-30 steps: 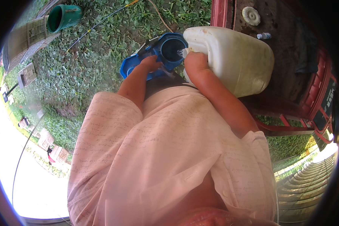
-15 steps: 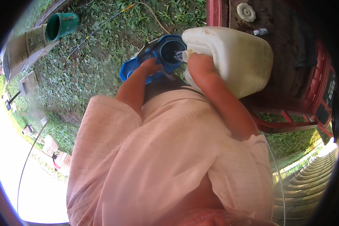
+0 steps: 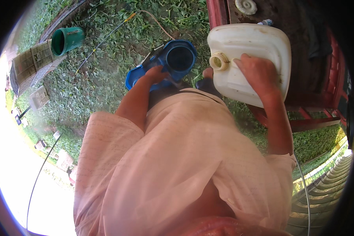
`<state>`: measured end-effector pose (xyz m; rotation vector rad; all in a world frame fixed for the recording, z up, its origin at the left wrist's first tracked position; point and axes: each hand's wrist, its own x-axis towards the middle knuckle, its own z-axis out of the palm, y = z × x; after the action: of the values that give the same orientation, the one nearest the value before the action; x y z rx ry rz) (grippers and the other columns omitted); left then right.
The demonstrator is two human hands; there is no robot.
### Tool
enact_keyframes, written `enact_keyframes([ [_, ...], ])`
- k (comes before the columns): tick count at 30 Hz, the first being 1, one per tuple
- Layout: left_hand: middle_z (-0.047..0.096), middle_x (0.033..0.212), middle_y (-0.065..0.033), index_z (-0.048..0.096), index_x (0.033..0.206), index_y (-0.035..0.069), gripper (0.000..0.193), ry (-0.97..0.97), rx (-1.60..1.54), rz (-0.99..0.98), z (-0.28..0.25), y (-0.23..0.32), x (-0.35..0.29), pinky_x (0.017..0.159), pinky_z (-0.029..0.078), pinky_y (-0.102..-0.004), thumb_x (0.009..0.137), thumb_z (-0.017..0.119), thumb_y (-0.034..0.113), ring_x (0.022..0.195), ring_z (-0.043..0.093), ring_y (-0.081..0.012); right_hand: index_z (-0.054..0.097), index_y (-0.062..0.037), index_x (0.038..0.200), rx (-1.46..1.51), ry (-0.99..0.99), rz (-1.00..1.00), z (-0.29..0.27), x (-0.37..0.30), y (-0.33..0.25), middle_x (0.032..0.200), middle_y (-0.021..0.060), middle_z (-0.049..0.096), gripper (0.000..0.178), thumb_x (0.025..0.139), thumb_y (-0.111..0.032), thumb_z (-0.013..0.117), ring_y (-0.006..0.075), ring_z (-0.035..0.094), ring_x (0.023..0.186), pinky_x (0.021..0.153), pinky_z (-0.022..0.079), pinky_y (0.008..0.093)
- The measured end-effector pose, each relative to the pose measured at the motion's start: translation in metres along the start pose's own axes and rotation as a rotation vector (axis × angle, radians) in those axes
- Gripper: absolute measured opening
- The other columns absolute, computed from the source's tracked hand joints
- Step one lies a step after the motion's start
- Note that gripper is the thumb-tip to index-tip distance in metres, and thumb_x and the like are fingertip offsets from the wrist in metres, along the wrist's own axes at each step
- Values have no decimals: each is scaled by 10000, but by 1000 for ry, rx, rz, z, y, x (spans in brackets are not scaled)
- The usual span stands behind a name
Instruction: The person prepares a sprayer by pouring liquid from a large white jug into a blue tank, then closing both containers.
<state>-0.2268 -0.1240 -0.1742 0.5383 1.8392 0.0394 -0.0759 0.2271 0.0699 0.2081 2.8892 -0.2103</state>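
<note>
My right hand (image 3: 259, 74) is closed round the top handle of a big whitish plastic jerrycan (image 3: 246, 37). The jerrycan's mouth is uncapped and faces up and left, with no water coming out. To its left, on the ground before me, stands a blue sprayer tank (image 3: 192, 48) with a wide round opening at the top. My left hand (image 3: 155, 74) grips the near left part of that tank; its fingertips are partly hidden. The opening looks dark inside, and I cannot tell the liquid level.
A red-sided cart bed (image 3: 220, 13) at the right bears a round white lid (image 3: 246, 6) and a small bottle (image 3: 266, 22). A spray wand (image 3: 106, 41) with a hose lies across the leafy ground. A green bucket (image 3: 74, 39) lies tipped at the far left.
Water was pouring from the jerrycan into the tank; the stream has stopped. The jerrycan has been tilted back upright and shifted right with my right hand. My left hand stays on the tank.
</note>
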Motion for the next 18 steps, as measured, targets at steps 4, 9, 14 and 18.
enact_keyframes([
  [4, 534, 1263, -220, 505, 1261, 11, 656, -63, -7, 2, 6, 8, 7, 1003, 388, -403, 818, 572, 489, 1190, 496, -356, 571, -96, 718, -108, 59, 82, -9, -22, 68, 610, 146, 579, 285, 884, -327, 579, 358, 576, 579, 516, 450, 445],
  [9, 556, 1224, -230, 517, 1236, 8, 638, 106, 5, 98, 35, -8, 24, 985, 400, -419, 824, 563, 492, 1166, 514, -361, 635, -100, 840, -14, -37, 306, -15, -50, 147, 745, 176, 621, 318, 912, -381, 505, 388, 590, 712, 629, 460, 460],
  [14, 555, 1219, -239, 519, 1225, 1, 631, 78, 2, 41, 22, 19, 3, 982, 399, -428, 830, 552, 492, 1166, 512, -365, 650, -106, 935, 16, -56, 450, 0, -66, 196, 853, 185, 637, 379, 933, -425, 445, 401, 590, 801, 688, 462, 458],
  [18, 565, 1197, -247, 526, 1205, -11, 631, 126, -23, 50, 22, 21, 5, 970, 407, -434, 830, 550, 495, 1155, 518, -375, 642, -93, 970, 126, 77, 490, 23, -88, 236, 876, 197, 630, 381, 937, -415, 440, 408, 584, 814, 694, 460, 462],
])
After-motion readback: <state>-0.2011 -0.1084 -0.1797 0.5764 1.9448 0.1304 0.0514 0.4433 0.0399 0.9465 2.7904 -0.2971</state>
